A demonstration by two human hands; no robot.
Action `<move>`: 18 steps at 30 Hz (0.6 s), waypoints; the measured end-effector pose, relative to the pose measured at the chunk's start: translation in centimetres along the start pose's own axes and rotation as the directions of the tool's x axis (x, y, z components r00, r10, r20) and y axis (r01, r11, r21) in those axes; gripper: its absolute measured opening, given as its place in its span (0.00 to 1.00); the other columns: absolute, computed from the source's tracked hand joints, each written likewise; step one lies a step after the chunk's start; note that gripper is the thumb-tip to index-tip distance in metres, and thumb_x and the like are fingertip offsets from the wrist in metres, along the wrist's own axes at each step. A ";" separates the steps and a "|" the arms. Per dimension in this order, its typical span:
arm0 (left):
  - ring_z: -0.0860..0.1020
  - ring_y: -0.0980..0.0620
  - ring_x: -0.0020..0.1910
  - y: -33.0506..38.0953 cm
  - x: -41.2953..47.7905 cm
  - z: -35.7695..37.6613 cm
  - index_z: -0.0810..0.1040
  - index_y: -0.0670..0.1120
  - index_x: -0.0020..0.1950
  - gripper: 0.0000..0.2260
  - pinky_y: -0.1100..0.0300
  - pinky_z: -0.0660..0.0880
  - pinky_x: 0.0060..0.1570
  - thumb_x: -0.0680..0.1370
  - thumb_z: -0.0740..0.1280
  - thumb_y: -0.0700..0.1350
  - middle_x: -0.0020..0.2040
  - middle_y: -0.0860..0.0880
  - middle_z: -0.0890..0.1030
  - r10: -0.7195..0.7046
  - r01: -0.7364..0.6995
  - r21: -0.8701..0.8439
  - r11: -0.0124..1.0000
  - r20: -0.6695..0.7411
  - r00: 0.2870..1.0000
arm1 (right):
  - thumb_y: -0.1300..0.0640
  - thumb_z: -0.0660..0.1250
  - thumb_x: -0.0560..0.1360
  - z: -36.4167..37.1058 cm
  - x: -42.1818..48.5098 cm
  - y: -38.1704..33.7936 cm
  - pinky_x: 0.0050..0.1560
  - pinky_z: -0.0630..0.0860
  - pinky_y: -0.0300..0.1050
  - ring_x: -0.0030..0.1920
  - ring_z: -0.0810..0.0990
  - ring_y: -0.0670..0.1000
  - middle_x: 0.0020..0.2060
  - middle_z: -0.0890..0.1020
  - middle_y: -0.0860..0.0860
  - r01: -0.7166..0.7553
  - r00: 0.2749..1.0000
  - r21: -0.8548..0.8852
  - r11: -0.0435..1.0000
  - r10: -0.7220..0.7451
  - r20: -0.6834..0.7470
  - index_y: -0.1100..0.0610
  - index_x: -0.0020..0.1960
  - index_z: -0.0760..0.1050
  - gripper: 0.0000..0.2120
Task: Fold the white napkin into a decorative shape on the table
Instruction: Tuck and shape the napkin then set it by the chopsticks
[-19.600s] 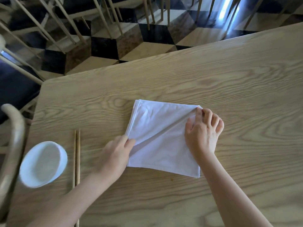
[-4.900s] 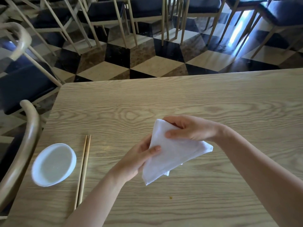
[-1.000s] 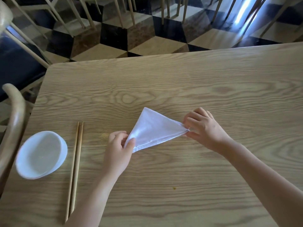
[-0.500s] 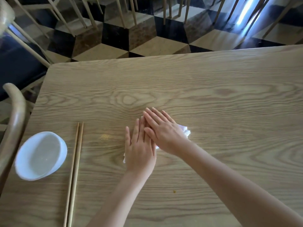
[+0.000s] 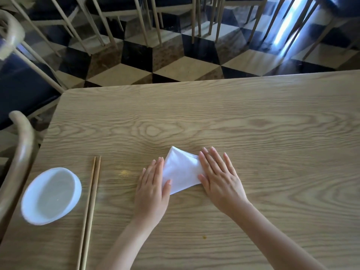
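Note:
The white napkin (image 5: 182,171) lies flat on the wooden table (image 5: 233,117), folded into a small triangle with its tip pointing away from me. My left hand (image 5: 153,187) rests palm down on the napkin's left edge, fingers straight and together. My right hand (image 5: 219,176) lies flat on its right corner, fingers spread a little. Neither hand grips the cloth; both press on it. The napkin's two outer corners are hidden under my hands.
A pair of wooden chopsticks (image 5: 89,209) lies to the left of my left hand. A white bowl (image 5: 51,195) sits at the table's left edge. A curved chair back (image 5: 18,158) stands beside it. More chairs stand on the chequered floor (image 5: 187,69) beyond the table.
Half a second ago both hands overlapped on top of the napkin and covered it. They have slid apart to its left and right sides, and the folded triangle shows between them.

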State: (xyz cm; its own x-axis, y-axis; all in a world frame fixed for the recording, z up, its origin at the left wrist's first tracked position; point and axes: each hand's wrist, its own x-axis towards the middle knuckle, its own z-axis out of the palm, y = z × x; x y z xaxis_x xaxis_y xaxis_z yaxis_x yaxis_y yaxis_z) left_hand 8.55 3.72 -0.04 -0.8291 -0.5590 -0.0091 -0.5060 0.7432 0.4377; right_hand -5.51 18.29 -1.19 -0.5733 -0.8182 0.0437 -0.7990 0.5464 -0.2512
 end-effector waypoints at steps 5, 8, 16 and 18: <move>0.72 0.47 0.59 3.1 3.4 -2.1 0.59 0.48 0.73 0.34 0.63 0.67 0.50 0.71 0.71 0.44 0.60 0.47 0.72 -0.269 0.308 -0.366 0.878 0.156 0.951 | 0.43 0.47 0.76 -0.6 0.8 0.8 0.74 0.42 0.43 0.74 0.50 0.45 0.74 0.60 0.49 0.001 0.997 0.202 0.979 -0.018 0.081 0.54 0.73 0.61 0.28; 0.78 0.52 0.46 3.8 4.8 -3.9 0.77 0.48 0.53 0.15 0.69 0.71 0.38 0.69 0.74 0.44 0.45 0.51 0.80 -0.229 0.406 -0.557 0.724 0.361 0.904 | 0.42 0.57 0.75 -2.9 1.4 1.5 0.72 0.52 0.33 0.72 0.58 0.42 0.71 0.66 0.45 0.048 0.992 0.368 0.928 -0.087 0.089 0.51 0.71 0.65 0.27; 0.82 0.54 0.44 4.7 3.2 -9.8 0.82 0.54 0.48 0.24 0.63 0.76 0.41 0.56 0.77 0.62 0.44 0.51 0.85 0.078 0.389 -0.805 0.447 0.469 0.880 | 0.58 0.66 0.75 -12.0 4.3 1.3 0.30 0.70 0.39 0.24 0.75 0.46 0.30 0.82 0.48 -0.214 0.763 0.679 0.702 -0.314 0.565 0.55 0.39 0.76 0.06; 0.83 0.46 0.48 4.7 2.8 -10.9 0.81 0.49 0.54 0.26 0.58 0.79 0.43 0.60 0.77 0.59 0.49 0.43 0.84 0.205 0.478 -0.782 0.400 0.585 0.785 | 0.58 0.65 0.76 -13.7 4.8 1.1 0.24 0.67 0.36 0.21 0.70 0.43 0.30 0.81 0.49 -0.221 0.761 0.700 0.679 -0.329 0.559 0.51 0.34 0.75 0.12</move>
State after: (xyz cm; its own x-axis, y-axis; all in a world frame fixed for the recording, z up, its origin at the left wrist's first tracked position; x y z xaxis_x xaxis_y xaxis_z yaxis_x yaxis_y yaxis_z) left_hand 6.48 1.65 11.76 -0.8935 -0.0711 -0.4434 -0.4130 -0.2577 0.8735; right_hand -11.61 17.47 11.97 -0.0721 -0.9023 -0.4251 -0.2886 0.4268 -0.8570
